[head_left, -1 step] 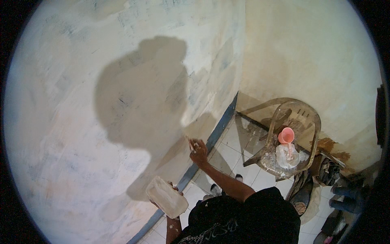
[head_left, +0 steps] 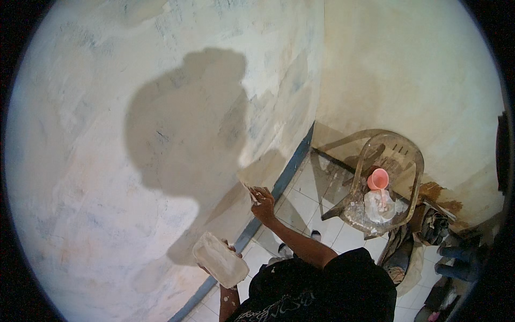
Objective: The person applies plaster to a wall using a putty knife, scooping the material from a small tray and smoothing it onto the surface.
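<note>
My left hand (head_left: 231,247) is wrapped round a shallow rectangular tray (head_left: 220,260), off-white and smeared with putty. Most of that palm is hidden under the tray. In my right hand (head_left: 262,205) is a thin putty scraper (head_left: 248,184), gripped between the fingers, its blade close against the patchy whitish wall (head_left: 107,188). Whether the blade touches the surface I cannot tell. A large shadow of my head and arm falls on the wall above both hands.
A stained plastic armchair (head_left: 416,161) stands in the corner to the right, bearing a pink dipper (head_left: 378,178) and a whitish plastic bag (head_left: 379,206). Blue skirting (head_left: 294,161) edges the tiled floor (head_left: 300,209). Cloths and dark items (head_left: 456,263) lie at the lower right.
My right hand has shifted very slightly and turned, so more of the scraper's blade shows against the wall. The left hand and tray stay in place.
</note>
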Action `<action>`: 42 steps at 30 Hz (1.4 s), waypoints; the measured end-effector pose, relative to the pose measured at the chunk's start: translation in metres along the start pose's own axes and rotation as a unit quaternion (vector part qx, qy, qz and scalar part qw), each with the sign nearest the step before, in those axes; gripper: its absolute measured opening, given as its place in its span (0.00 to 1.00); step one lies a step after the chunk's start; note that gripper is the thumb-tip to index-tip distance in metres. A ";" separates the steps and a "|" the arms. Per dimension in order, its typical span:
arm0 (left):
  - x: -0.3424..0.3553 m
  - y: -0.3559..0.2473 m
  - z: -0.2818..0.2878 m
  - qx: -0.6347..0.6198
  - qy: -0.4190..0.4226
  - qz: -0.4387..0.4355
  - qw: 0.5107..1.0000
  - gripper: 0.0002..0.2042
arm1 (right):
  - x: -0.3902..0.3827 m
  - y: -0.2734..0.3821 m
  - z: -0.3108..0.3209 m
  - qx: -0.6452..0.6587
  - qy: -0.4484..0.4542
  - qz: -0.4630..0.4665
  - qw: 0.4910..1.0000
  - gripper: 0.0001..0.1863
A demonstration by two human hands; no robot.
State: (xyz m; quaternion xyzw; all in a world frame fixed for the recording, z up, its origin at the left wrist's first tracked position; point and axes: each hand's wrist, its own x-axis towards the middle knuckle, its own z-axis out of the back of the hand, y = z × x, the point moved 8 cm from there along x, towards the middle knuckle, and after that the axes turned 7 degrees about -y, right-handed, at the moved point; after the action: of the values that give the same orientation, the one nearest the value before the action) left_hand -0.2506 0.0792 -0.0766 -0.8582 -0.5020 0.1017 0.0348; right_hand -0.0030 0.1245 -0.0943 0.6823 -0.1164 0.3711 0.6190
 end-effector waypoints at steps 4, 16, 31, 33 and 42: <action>0.006 0.009 -0.022 0.002 -0.011 -0.006 1.000 0.42 | 0.067 -0.090 0.033 -0.058 -0.040 -0.082 0.994 0.13; -0.006 0.000 -0.009 0.080 -0.081 -0.095 0.989 0.44 | 0.043 -0.102 0.001 -0.225 -0.006 0.106 0.968 0.16; 0.021 0.041 -0.037 0.093 -0.040 -0.054 0.993 0.40 | 0.009 -0.047 -0.030 -0.356 0.027 0.211 0.910 0.10; 0.020 0.037 -0.027 0.103 -0.047 -0.072 0.991 0.40 | 0.007 -0.115 0.005 0.170 0.098 -0.216 0.956 0.10; 0.024 0.049 -0.045 0.094 -0.083 -0.085 0.988 0.41 | 0.166 -0.177 0.040 -0.171 -0.086 0.016 0.981 0.12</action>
State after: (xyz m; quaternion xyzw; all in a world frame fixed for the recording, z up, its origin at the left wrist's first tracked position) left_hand -0.1879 0.0783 -0.0441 -0.7938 -0.5626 0.2158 0.0822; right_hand 0.2364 0.1734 -0.1192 0.5933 -0.2419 0.2959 0.7084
